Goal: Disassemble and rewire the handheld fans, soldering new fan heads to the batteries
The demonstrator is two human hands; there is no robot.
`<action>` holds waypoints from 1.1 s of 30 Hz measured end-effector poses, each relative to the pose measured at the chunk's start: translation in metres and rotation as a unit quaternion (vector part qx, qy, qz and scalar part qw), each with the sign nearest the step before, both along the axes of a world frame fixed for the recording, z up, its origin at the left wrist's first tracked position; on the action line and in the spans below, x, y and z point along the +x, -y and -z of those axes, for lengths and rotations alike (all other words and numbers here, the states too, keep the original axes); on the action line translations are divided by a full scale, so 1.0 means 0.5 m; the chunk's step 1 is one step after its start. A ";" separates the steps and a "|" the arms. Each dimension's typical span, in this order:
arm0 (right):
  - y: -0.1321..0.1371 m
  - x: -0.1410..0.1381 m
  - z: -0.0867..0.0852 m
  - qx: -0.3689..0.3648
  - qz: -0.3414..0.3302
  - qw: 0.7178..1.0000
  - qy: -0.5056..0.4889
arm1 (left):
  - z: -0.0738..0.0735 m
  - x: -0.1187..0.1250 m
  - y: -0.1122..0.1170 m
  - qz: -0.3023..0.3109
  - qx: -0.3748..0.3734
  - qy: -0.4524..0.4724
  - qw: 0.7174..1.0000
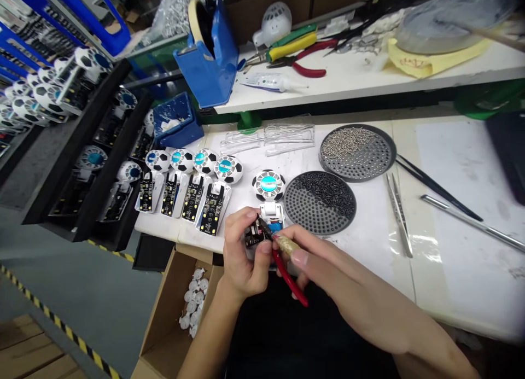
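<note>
Gripping a black circuit board (255,235) in our closed left hand (245,253), we wrap our right hand (324,264) around red-handled pliers (289,275) at the surface's (463,280) front edge, a cardboard box (164,319) just below and a round perforated tray (295,215) just beyond.

Glossy red plastic plier handle (287,279), glossy black circuit board (254,237), matt cardboard box (158,319).

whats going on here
A person sits at a white bench. Their left hand holds a small circuit board while their right hand brings red-handled pliers to it. Four more boards lie in a row nearby, next to two mesh trays of small parts.
</note>
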State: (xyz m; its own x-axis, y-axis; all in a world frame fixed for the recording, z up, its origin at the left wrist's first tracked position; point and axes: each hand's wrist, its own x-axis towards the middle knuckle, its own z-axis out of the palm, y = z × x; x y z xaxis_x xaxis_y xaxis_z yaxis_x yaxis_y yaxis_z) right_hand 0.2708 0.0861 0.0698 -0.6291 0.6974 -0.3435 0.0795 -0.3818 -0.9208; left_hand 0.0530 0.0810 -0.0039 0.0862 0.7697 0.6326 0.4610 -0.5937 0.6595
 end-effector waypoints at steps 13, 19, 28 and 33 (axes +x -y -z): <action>0.015 -0.008 0.000 0.003 0.035 0.999 0.008 | -0.023 0.018 0.011 -0.050 -0.056 0.006 0.997; 0.011 -0.005 -0.007 0.004 0.040 0.999 0.028 | -0.025 0.032 0.006 -0.051 -0.060 0.005 0.997; 0.017 0.004 0.005 -0.013 0.048 0.999 0.016 | -0.039 0.029 -0.005 -0.064 -0.046 -0.001 0.997; 0.015 0.003 0.013 -0.024 0.039 0.999 -0.022 | -0.052 0.016 -0.009 -0.084 -0.089 0.042 0.992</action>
State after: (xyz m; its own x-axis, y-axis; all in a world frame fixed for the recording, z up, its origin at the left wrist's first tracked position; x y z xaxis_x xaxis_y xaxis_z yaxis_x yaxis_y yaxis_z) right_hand 0.2722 0.0789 0.0633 -0.5890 0.7281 -0.3506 0.0072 -0.4291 -0.9032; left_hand 0.0612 0.0856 0.0219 -0.1005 0.8683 0.4857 0.4820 -0.3846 0.7873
